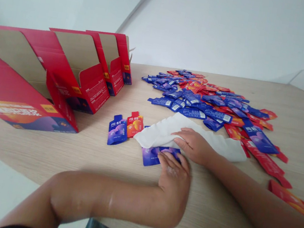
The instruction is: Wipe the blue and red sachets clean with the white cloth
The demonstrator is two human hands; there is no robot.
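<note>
Head view, blue sachet (149, 157) under left hand (174, 176)

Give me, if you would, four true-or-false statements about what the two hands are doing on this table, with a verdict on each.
The right hand rests on a white cloth. True.

The left hand lies on a red pouch. False: its fingers lie on a blue-purple pouch, which is partly under the cloth.

A blue pouch and a red-orange pouch lie side by side, apart from the heap of blue and red pouches. True.

The open red cartons stand to the right of that heap. False: in this view, they stand to its left.
</note>
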